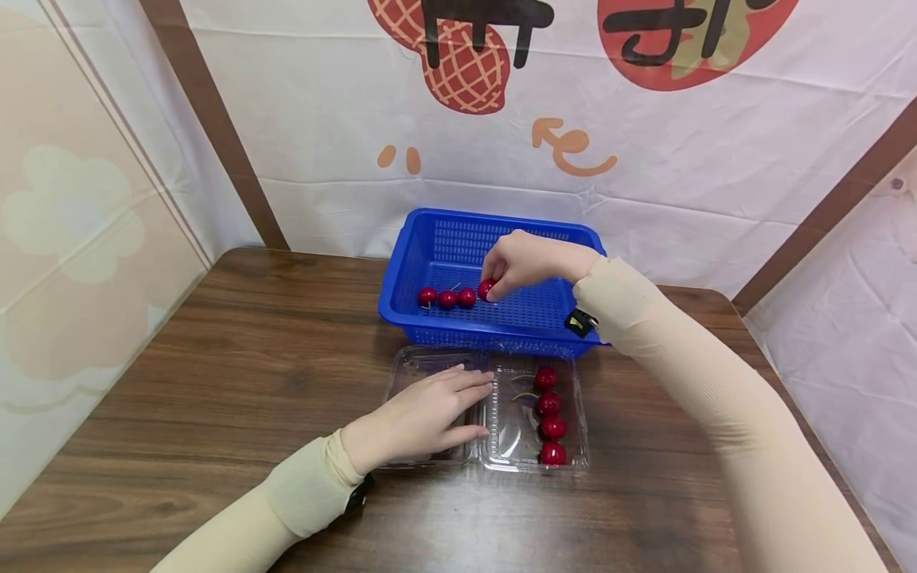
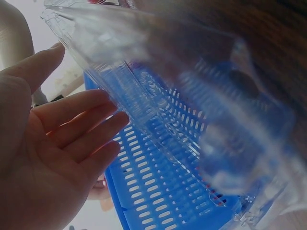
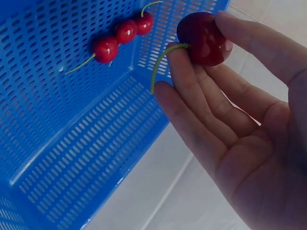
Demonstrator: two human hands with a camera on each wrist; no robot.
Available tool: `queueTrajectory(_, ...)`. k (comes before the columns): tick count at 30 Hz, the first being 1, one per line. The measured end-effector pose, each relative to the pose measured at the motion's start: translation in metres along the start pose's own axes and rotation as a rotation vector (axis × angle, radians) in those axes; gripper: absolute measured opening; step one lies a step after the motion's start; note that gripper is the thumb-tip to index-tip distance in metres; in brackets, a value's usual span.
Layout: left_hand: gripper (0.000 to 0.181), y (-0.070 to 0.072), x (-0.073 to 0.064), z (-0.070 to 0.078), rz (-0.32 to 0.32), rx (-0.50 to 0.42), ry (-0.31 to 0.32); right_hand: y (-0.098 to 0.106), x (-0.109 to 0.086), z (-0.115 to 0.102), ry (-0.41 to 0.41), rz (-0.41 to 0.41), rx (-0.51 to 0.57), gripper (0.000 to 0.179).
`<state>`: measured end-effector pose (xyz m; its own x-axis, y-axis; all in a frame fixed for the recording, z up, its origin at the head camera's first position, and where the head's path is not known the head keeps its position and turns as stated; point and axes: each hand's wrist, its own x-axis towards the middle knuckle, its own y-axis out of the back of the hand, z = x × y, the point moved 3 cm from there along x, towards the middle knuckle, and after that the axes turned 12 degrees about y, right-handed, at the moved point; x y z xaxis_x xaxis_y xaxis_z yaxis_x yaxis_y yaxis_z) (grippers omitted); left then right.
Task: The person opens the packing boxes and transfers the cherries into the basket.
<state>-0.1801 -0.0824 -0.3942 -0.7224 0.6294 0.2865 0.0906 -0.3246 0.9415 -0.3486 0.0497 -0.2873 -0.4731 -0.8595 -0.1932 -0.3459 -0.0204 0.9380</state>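
Observation:
My right hand pinches a dark red cherry between thumb and fingers, inside the blue basket. The cherry's green stem curves down beside the fingertips in the right wrist view. Three more cherries lie in a row on the basket floor. In front of the basket is a clear plastic clamshell box, spread open. A column of several cherries lines the right side of its right half. My left hand, fingers extended, lies over the box's left half and middle fold.
Everything stands on a dark wooden table. A white printed cloth hangs behind the basket, and more cloth closes off the right side. The basket's front wall is right against the box's back edge.

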Motion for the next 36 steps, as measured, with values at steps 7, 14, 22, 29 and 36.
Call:
queueTrajectory(7,0.055,0.0,0.0,0.0,0.0,-0.001,-0.002,0.0,0.011,0.011,-0.037,-0.006,0.024,0.025)
queueTrajectory(14,0.054,-0.002,0.0,-0.002,0.005,0.008,-0.011,-0.003,0.023,0.022,-0.083,-0.018,0.052,0.025)
queueTrajectory(22,0.055,-0.002,0.0,-0.002,0.006,0.01,-0.016,-0.009,0.035,0.038,-0.139,-0.021,0.091,0.023)
queueTrajectory(29,0.055,-0.001,0.0,-0.002,0.013,0.017,-0.02,-0.012,0.041,0.049,-0.196,-0.013,0.177,0.02)
queueTrajectory(36,0.054,0.0,0.0,-0.002,0.003,0.018,-0.013,-0.015,0.045,0.058,-0.222,-0.001,0.214,0.023)
